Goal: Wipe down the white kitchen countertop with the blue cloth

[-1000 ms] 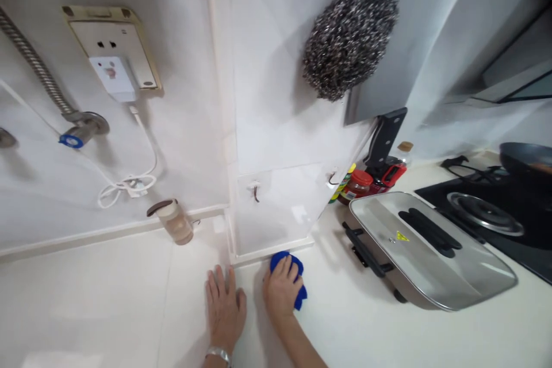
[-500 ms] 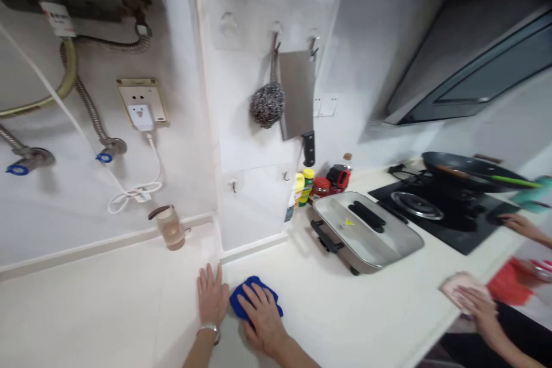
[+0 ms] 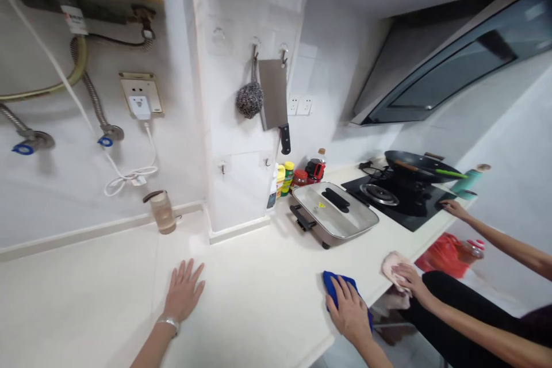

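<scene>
Blue cloth (image 3: 328, 283) lies at the edge of the counter (image 3: 241, 287) under our right hand (image 3: 351, 313), fingers straight, unclenched; our left hand (image 3: 183, 293), flat and empty, rests at its nine o'clock. A co-worker's pink cloth (image 3: 391, 263) crowds two o'clock, the lidded pan (image 3: 356, 223) twelve. Half a second ago, our hands were close together.

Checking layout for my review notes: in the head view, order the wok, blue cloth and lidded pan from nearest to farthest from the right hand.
From the right hand:
1. Blue cloth, beneath it.
2. Lidded pan, ahead on the counter.
3. Wok, back right on the stove.
</scene>
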Available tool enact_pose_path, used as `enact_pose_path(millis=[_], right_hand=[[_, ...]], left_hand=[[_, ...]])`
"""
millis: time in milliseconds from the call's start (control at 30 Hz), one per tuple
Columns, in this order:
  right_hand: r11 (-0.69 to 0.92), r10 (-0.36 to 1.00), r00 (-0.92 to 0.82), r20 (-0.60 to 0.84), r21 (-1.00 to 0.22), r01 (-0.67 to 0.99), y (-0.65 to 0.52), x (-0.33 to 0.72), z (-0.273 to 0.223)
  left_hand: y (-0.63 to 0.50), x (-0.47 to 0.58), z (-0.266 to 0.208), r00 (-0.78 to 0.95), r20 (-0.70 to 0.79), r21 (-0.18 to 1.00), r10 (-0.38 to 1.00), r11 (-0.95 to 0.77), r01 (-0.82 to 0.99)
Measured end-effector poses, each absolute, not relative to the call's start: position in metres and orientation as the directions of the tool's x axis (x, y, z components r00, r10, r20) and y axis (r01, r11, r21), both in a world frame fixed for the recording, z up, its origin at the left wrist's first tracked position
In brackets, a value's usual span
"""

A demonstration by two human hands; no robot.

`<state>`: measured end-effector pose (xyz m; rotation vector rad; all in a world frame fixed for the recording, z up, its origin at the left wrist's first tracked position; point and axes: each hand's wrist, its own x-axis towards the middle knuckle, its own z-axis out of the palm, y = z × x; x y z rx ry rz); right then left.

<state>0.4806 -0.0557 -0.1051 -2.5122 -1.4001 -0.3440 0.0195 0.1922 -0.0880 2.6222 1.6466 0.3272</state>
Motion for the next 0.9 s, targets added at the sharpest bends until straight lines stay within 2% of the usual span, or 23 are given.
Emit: enact_pose_path(millis=[133, 200, 267, 333, 400, 467, 533, 633, 767, 900], right_hand=[[-0.640, 0.660, 0.627, 0.414, -0.128, 0.758, -0.038, 0.447, -0.113], [-0.602, 0.670, 0.610, 0.423, -0.171, 0.780, -0.027, 0.420, -0.117], [-0.489, 0.730, 0.547, 0.409, -0.246, 0.837, -0.017, 0.395, -0.119], [-0.332, 0.801, 0.470, 0.371, -0.378, 0.864, -0.006, 0.378, -0.119], [-0.200, 0.841, 0.440, 0.314, -0.575, 0.793, 0.012, 0.370, -0.114], [-0.155, 0.826, 0.513, 0.233, -0.781, 0.605, 0.037, 0.367, -0.104], [-0.166, 0.753, 0.644, 0.136, -0.907, 0.386, 0.070, 0.370, -0.093], [-0.182, 0.642, 0.764, 0.070, -0.953, 0.240, 0.126, 0.374, -0.081], [-0.201, 0.574, 0.814, 0.094, -0.947, 0.250, 0.197, 0.362, -0.079], [-0.221, 0.566, 0.813, 0.140, -0.924, 0.313, 0.247, 0.309, -0.087]], left_hand=[[0.200, -0.001, -0.081, 0.180, 0.096, 0.171, 0.979, -0.195, 0.966], [0.201, 0.002, -0.080, 0.135, 0.084, 0.205, 0.987, -0.150, 0.967], [0.201, 0.013, -0.082, 0.109, 0.103, 0.213, 0.989, -0.129, 0.968], [0.198, 0.026, -0.087, 0.067, 0.184, 0.194, 0.981, -0.104, 0.975], [0.195, 0.036, -0.091, 0.043, 0.294, 0.174, 0.955, -0.097, 0.980], [0.192, 0.041, -0.094, 0.051, 0.358, 0.170, 0.932, -0.119, 0.978], [0.190, 0.040, -0.094, 0.066, 0.366, 0.175, 0.928, -0.138, 0.975], [0.189, 0.038, -0.092, 0.066, 0.363, 0.174, 0.929, -0.137, 0.975], [0.190, 0.037, -0.092, 0.068, 0.352, 0.173, 0.934, -0.136, 0.975], [0.189, 0.037, -0.092, 0.073, 0.321, 0.169, 0.944, -0.133, 0.977]])
